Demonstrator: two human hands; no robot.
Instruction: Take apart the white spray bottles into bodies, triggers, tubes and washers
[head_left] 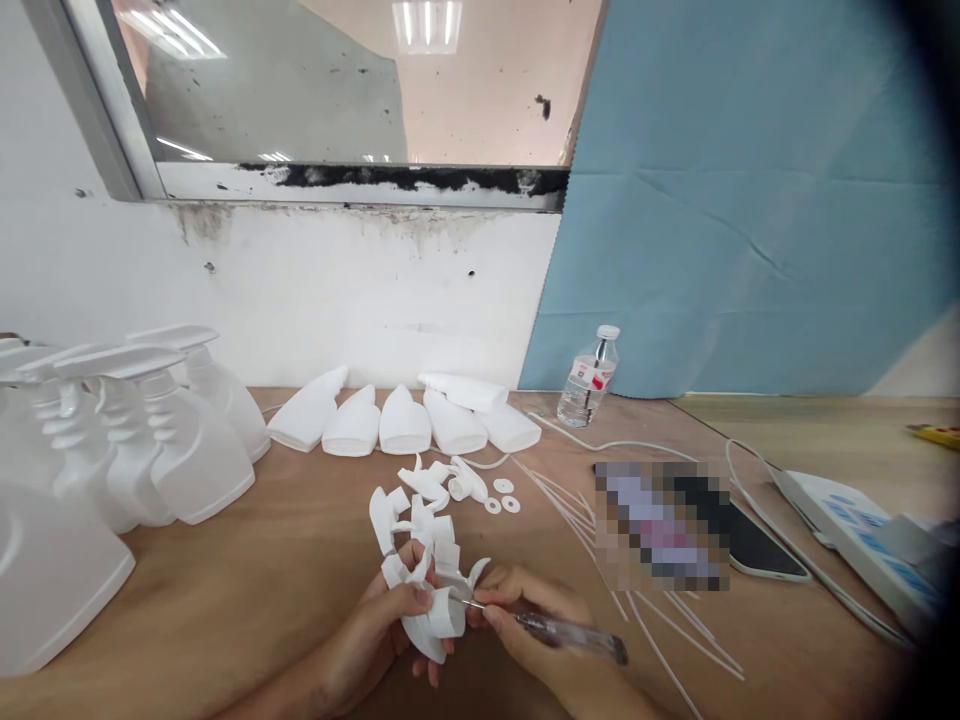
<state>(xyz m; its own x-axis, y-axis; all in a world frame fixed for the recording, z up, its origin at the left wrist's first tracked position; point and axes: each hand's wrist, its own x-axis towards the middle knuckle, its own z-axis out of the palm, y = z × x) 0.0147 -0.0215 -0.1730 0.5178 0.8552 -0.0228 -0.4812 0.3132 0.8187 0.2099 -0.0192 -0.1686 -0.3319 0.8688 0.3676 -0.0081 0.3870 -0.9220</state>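
My left hand (375, 612) is closed around a white plastic trigger spray head (445, 614), its round collar turned to the right. My right hand (538, 622) grips a small screwdriver (564, 632) with a see-through handle. The thin metal tip reaches to the collar's opening; how far in it goes is hidden. Just beyond my hands lie more white spray heads (387, 512) and trigger pieces, some overlapping the held one in view. Several flat white washers (503, 486) rest to their right.
White spray bottles (199, 460) stand at the left. Several white shells (405, 422) line the wall. Thin white tubes (651, 625) lie at right, near a phone (765, 545), a cable (622, 444) and a white device (847, 530). A water bottle (589, 380) stands behind.
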